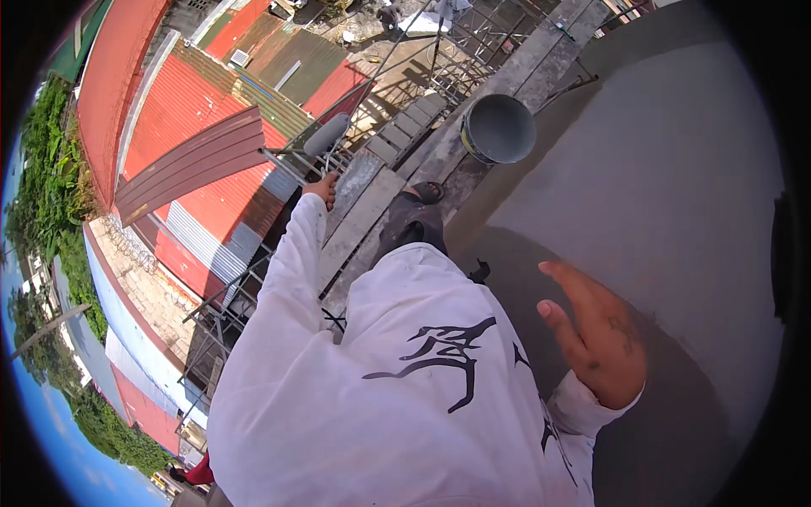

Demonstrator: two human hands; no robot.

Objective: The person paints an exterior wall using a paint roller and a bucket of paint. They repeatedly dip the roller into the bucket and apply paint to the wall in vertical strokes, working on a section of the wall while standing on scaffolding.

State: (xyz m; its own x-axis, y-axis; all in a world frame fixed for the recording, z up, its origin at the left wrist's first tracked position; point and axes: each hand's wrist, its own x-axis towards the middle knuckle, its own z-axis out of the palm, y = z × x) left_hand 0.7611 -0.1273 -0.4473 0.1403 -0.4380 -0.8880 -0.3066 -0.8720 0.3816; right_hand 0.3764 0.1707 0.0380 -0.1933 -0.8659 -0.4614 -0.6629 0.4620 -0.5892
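My left hand (323, 191) reaches forward at the outer side of the scaffold, fingers wrapped round what appears to be the handle of a grey paint roller (327, 135). The handle itself is mostly hidden by the hand. My right hand (596, 334) hangs beside the smooth grey wall (650, 186), its thumb and a finger stretched apart with nothing between them. Whether it touches the wall I cannot tell. Ahead of my foot, a round bucket (498, 129) with grey inside stands on the scaffold planks (456, 160), close to the wall.
My sandalled foot (429, 193) is on the narrow planks. Scaffold tubes (224, 325) line the left side, above corrugated red roofs (186, 110) far below. A bent brown metal sheet (194, 165) lies near my left hand. Someone's red sleeve (201, 471) shows at lower left.
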